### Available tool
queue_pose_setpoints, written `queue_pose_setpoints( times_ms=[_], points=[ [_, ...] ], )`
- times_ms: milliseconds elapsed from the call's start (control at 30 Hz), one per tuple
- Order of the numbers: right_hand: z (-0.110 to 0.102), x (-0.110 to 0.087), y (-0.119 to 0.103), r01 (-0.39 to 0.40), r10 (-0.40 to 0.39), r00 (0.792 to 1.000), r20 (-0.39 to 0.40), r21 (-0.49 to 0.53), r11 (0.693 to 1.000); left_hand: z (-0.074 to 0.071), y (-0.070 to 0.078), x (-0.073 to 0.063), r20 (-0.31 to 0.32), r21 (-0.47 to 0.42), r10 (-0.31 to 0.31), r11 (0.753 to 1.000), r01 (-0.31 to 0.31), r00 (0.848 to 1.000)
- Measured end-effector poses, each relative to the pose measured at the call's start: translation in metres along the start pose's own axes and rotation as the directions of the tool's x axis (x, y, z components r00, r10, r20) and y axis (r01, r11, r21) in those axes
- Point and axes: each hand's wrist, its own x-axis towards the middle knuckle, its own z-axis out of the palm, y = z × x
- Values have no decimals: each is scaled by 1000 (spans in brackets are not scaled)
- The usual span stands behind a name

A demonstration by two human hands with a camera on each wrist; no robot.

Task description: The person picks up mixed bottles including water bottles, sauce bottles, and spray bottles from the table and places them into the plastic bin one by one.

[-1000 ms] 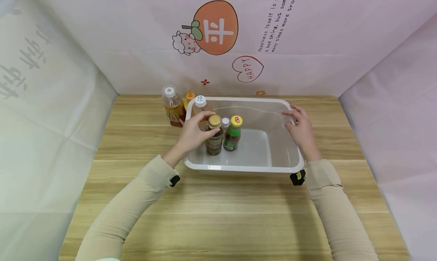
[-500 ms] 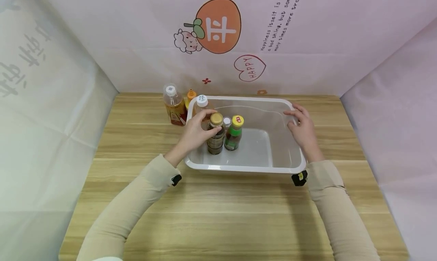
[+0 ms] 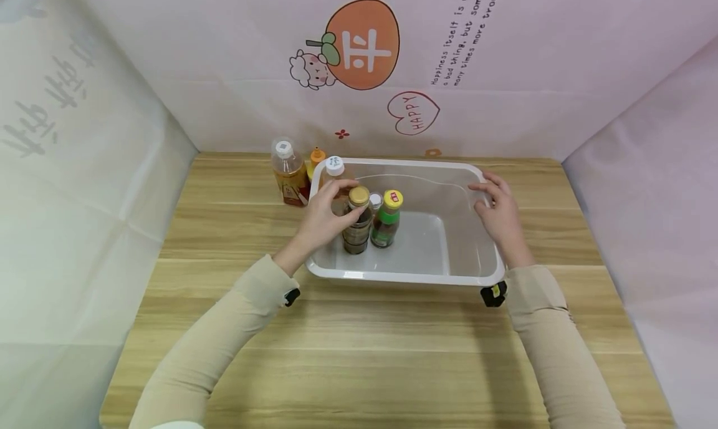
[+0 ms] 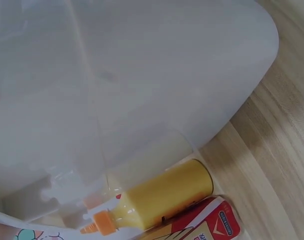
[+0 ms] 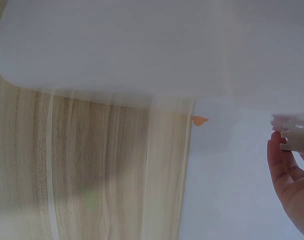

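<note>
In the head view, my left hand (image 3: 328, 217) reaches over the left rim of a pale grey plastic tub (image 3: 392, 278). Its thumb and fingers pinch the neck and gold cap of a dark glass bottle (image 3: 357, 231), which stands upright inside the tub. Just right of it is a green-labelled sauce bottle (image 3: 385, 228) with a yellow cap. Between these two, a white-capped bottle (image 3: 375, 201) is mostly hidden. Another white-capped bottle (image 3: 335, 167) stands at the tub's back left. My right hand (image 3: 499, 214) hangs over the tub's right rim, its fingers loosely bent and holding nothing.
Outside the tub's left side stand a large amber bottle (image 3: 291, 181) and a squeeze bottle (image 3: 316, 157) with an orange nozzle. The left wrist view shows the yellow squeeze bottle (image 4: 166, 192) beside a red label (image 4: 216, 222). A printed cloth wall (image 3: 493, 117) closes off the back.
</note>
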Motion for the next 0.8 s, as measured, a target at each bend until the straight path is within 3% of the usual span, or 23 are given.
queue_pose_setpoints(
  times_ms=[200,467,667,800],
  points=[
    [0,0,-1,-1,1,1000,-5,-6,1000,-2,-1,-3,-46,-58,3,998,-6,999],
    [-1,0,-1,-5,5,1000,-6,-12,1000,-1,-6,-2,-194,-86,66,993,-84,979],
    [-1,-1,-1,2,-2,1000,-13,-14,1000,-3,-8,-1,-253,-167,-17,986,-26,967],
    [1,0,0,4,-5,1000,-13,-22,1000,-10,-14,3,-336,-208,-90,978,19,938]
  ],
)
